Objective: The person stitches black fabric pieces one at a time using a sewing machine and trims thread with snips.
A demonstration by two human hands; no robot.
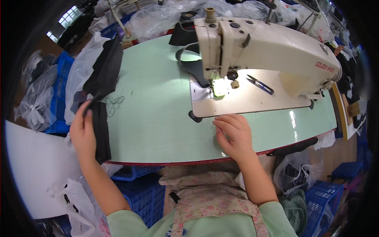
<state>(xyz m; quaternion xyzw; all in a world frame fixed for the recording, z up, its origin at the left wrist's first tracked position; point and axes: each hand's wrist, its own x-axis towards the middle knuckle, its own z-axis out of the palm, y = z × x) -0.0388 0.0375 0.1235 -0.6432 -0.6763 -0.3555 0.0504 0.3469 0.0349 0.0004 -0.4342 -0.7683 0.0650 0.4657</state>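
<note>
A person in a floral apron [217, 197] sits at a pale green sewing table [158, 138], 2 bare hands over its surface. The right hand [235, 134] hovers or rests, which is hard to tell, just in front of the machine's bed, its fingers loosely curled and nothing visible in them. At the table's left side, the left hand [83, 132] pinches a narrow dark piece [91, 104] between thumb and fingers, over dark folded fabric [103, 136] lying along the edge. Whether the piece is free of the fabric beneath cannot be told. Good handling here would likely mean gripping 1 layer only, lifting it clear and keeping it off the loose threads [115, 103] tangled just beside. The right hand, unburdened, could steady the far end. Beyond stands a cream sewing machine [260, 43], its lamp lit, with dark-handled snips [260, 84] on the bed; they are best kept away from the needle. A grey piece [193, 69] lies beside the needle area. Clear plastic bags [150, 23] crowd the background.
</note>
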